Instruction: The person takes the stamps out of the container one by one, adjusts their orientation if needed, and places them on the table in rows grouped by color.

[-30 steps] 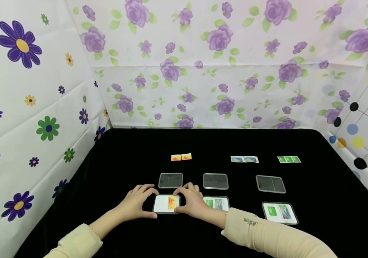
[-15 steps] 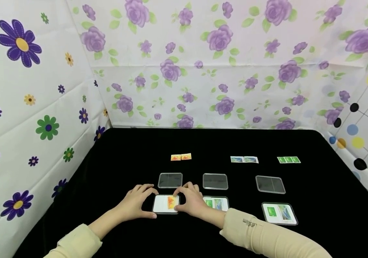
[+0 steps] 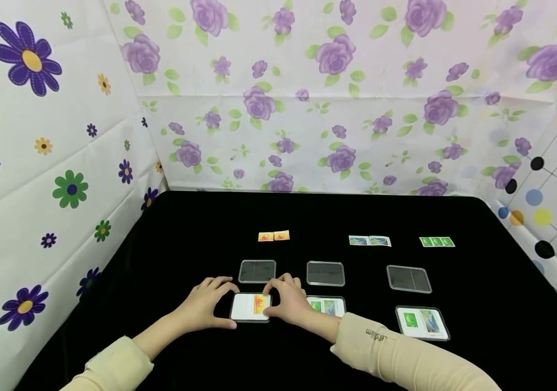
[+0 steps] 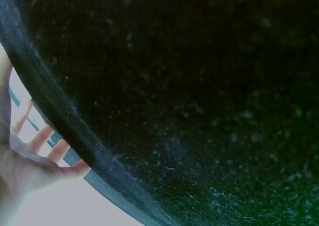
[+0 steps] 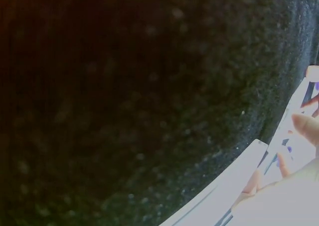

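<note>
Stamp case (image 3: 241,308), white inside with an orange stamp (image 3: 259,305) toward its right end, is set flat on the black tabletop (image 3: 200,358) between the left grip (image 3: 204,306) and the right grip (image 3: 288,304). Its left end is held between widely spread thumb and forefinger; its right end is held more narrowly, with the right thumb at the stamp's edge.

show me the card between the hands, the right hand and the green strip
Card between the hands (image 3: 245,308), head view: its white area
Right hand (image 3: 289,301), head view: back of the hand
Green strip (image 3: 437,242), head view: its middle panel
</note>
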### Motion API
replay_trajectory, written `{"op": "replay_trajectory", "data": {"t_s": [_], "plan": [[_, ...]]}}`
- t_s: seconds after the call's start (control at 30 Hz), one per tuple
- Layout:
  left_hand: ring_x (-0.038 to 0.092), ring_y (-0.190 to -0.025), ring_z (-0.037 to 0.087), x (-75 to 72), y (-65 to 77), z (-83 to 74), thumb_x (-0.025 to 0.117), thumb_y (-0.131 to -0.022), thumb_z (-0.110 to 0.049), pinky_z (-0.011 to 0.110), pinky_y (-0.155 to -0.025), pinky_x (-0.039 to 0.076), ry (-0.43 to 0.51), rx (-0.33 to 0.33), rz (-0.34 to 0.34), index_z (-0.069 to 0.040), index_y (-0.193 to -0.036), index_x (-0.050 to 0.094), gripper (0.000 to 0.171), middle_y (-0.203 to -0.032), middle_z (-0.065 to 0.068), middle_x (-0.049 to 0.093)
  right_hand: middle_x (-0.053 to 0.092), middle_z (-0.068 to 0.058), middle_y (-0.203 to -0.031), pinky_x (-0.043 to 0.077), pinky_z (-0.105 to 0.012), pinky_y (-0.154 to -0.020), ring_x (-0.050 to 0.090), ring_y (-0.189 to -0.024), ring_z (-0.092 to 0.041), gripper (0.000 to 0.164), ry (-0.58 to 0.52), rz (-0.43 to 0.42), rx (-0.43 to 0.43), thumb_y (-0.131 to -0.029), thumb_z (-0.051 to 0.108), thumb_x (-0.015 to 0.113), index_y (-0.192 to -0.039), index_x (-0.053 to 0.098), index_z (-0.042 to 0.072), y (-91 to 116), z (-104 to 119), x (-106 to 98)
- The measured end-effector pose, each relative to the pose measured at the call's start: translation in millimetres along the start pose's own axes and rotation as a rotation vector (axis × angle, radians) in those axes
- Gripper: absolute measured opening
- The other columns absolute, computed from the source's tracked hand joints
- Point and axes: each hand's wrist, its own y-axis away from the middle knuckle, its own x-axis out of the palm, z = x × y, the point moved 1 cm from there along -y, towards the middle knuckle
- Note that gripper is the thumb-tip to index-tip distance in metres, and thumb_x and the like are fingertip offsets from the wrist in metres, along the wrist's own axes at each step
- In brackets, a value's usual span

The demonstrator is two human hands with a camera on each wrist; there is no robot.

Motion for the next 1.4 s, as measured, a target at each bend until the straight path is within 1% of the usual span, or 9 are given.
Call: {"op": "replay_trajectory", "data": {"t_s": [0.27,0.43,0.6,0.73,0.87,1.0,1.1,1.23,1.4], "plan": [[0.048,-0.119,0.039,1.9,0.5,-0.3,0.080,-0.064,-0.052,0.065,-0.089,0.040,-0.002,0.005,-0.002,-0.021,-0.119,0.055,0.068,-0.136,0.016,0.049,0.051,-0.014,-0.107,0.035,-0.039,-0.073,0.042,-0.098,-0.028,0.032,-0.035,0.001,0.008,-0.068,0.010,0.080,-0.094,0.062,0.009,0.3,-0.9,0.7],[0.048,-0.119,0.039,2.0,0.4,-0.6,0.080,-0.064,-0.051,0.066,-0.089,0.040,0.001,0.004,-0.001,-0.021,-0.119,0.055,0.068,-0.136,0.016,0.049,0.051,-0.012,-0.098,0.033,-0.032,-0.069,0.043,-0.092,-0.025,0.034,-0.089,0.023,0.017,-0.067,0.005,0.079,-0.094,0.059,0.007,-0.6,-1.4,1.0],[0.048,-0.120,0.039,2.1,0.0,-0.9,0.080,-0.063,-0.051,0.066,-0.090,0.040,0.003,0.005,-0.003,-0.021,-0.119,0.055,0.068,-0.136,0.016,0.049,0.049,-0.008,-0.091,0.034,-0.027,-0.066,0.042,-0.085,-0.020,0.035,-0.092,0.035,0.026,-0.066,0.004,0.079,-0.094,0.057,0.008,-1.4,-2.0,1.3],[0.048,-0.120,0.040,2.6,0.4,-1.2,0.080,-0.064,-0.052,0.066,-0.089,0.040,0.006,0.002,0.002,-0.021,-0.119,0.055,0.068,-0.137,0.016,0.049,0.048,-0.008,-0.088,0.035,-0.027,-0.066,0.041,-0.083,-0.019,0.037,-0.101,0.045,0.032,-0.066,0.002,0.078,-0.093,0.055,0.008,-0.9,-1.0,1.1],[0.047,-0.120,0.039,2.1,0.5,-1.6,0.080,-0.064,-0.051,0.066,-0.090,0.040,0.005,-0.003,0.009,-0.021,-0.119,0.054,0.068,-0.137,0.015,0.048,0.049,-0.008,-0.089,0.037,-0.028,-0.069,0.041,-0.084,-0.019,0.038,-0.123,0.057,0.042,-0.065,-0.001,0.077,-0.094,0.054,0.009,1.0,1.0,1.7],[0.047,-0.120,0.040,0.2,0.2,-1.9,0.081,-0.064,-0.050,0.066,-0.090,0.040,0.005,-0.010,0.009,-0.021,-0.119,0.055,0.067,-0.137,0.016,0.048,0.049,-0.007,-0.089,0.037,-0.029,-0.071,0.041,-0.084,-0.019,0.040,-0.130,0.050,0.027,-0.064,-0.003,0.075,-0.095,0.053,0.009,2.0,1.9,2.4],[0.047,-0.120,0.040,-0.9,0.0,-2.0,0.081,-0.064,-0.050,0.066,-0.090,0.040,0.005,-0.011,0.006,-0.020,-0.119,0.055,0.067,-0.137,0.016,0.048,0.051,-0.007,-0.086,0.037,-0.028,-0.071,0.043,-0.081,-0.018,0.040,-0.142,0.040,-0.001,-0.063,-0.005,0.075,-0.094,0.053,0.007,0.8,1.8,2.4],[0.046,-0.121,0.040,-0.3,-0.2,-1.5,0.080,-0.065,-0.050,0.066,-0.090,0.039,0.002,-0.013,0.007,-0.021,-0.119,0.054,0.067,-0.137,0.016,0.048,0.053,-0.008,-0.081,0.038,-0.024,-0.069,0.046,-0.075,-0.016,0.040,-0.155,0.037,-0.037,-0.062,-0.008,0.074,-0.094,0.054,0.003,-0.7,1.2,1.7],[0.046,-0.121,0.040,1.0,-0.8,-0.5,0.080,-0.064,-0.051,0.066,-0.091,0.039,0.001,-0.017,0.006,-0.021,-0.119,0.054,0.067,-0.137,0.015,0.048,0.055,-0.009,-0.077,0.038,-0.022,-0.065,0.047,-0.069,-0.014,0.040,-0.170,0.034,-0.047,-0.061,-0.010,0.073,-0.093,0.053,0.003,-0.5,1.3,1.9]]}}
